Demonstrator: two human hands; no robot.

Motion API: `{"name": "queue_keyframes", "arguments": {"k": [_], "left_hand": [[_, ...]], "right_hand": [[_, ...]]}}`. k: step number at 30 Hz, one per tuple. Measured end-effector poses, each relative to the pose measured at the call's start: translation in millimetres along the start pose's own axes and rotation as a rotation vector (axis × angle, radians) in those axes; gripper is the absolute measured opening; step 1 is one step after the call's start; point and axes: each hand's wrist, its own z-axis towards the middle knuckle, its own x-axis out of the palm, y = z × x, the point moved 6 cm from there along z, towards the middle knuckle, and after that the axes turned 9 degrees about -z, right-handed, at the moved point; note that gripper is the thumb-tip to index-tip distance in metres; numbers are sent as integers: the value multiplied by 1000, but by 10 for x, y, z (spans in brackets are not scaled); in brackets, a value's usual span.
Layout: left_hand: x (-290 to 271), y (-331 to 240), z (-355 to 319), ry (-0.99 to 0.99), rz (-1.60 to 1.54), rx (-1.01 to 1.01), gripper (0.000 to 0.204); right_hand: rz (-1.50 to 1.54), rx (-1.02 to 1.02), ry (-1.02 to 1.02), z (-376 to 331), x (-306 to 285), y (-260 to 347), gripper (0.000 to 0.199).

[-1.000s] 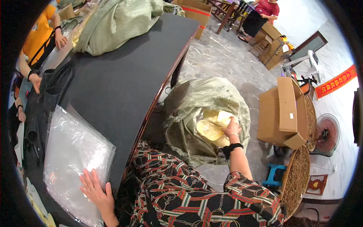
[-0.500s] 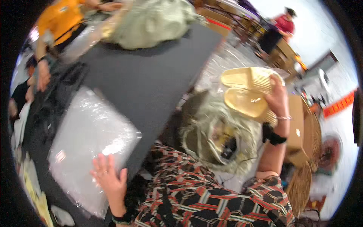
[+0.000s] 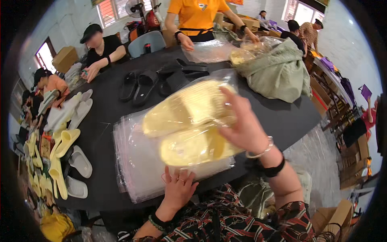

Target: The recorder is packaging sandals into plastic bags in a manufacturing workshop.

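Observation:
A pair of pale yellow slide sandals [image 3: 181, 109] in a clear plastic bag hangs over the table, gripped at its right end by my right hand [image 3: 244, 123]. Beneath it lies a stack of clear plastic bags [image 3: 137, 177], partly hidden by the sandals. My left hand [image 3: 179, 189] rests flat on the stack's near edge, fingers apart and nothing held. Several black slide sandals [image 3: 143, 86] lie just beyond the stack.
The dark table [image 3: 102, 161] holds yellow and grey slides [image 3: 80, 161] along its left side. A pale green sack [image 3: 278, 72] stands at the far right. Across the table, a person in an orange top [image 3: 197, 18] handles clear bags; another person in black [image 3: 105, 52] sits at left.
My view has swung left and up. My right hand has brought the yellow sandals from above the open sack at right to over the bag stack. My left hand stays on the stack.

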Motion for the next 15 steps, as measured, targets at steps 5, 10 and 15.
{"name": "queue_keyframes", "arguments": {"k": [5, 10, 15], "left_hand": [[-24, 100, -84, -7, -103, -101, 44], [-40, 135, -96, 29, -113, -149, 46], [-36, 139, -122, 37, -135, -149, 47]], "right_hand": [[-334, -66, 278, -78, 831, 273, 93], [-264, 21, 331, -335, 1053, -171, 74], [20, 242, 257, -452, 1247, -702, 58]]}}
